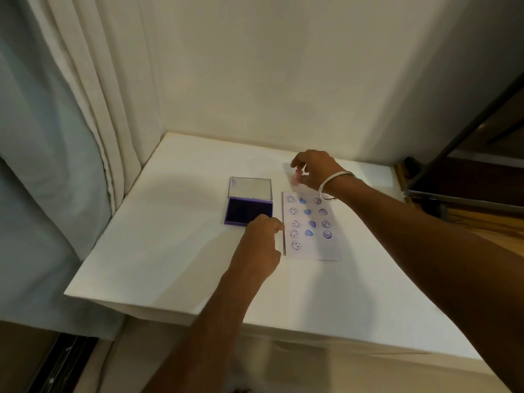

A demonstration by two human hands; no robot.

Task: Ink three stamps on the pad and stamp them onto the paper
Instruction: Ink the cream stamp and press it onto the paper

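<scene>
Head view, single frame.

Surface (175, 251): white, set into a corner between a cream wall and a pale curtain (56, 137).

Ink pad (248, 211): purple case, dark inked bed exposed, clear lid (250, 188) folded back flat toward the wall. Placed just left of the paper.

Paper (326, 248): white sheet laid flat on the surface, printed in three columns: smiley faces (295, 223) at the left, solid blue hearts (308, 233) in the middle, round text seals (326, 224) at the right.

Left hand (262, 245): fingers curled, knuckles rested at the near right corner of the ink pad beside the paper's left edge. Whether anything is gripped cannot be told.

Right hand (314, 170): held above the far edge of the paper, a bangle (330, 184) worn at the wrist. A small pinkish stamp (296, 177), blurred, is pinched between thumb and fingertips; its shape cannot be made out.
</scene>
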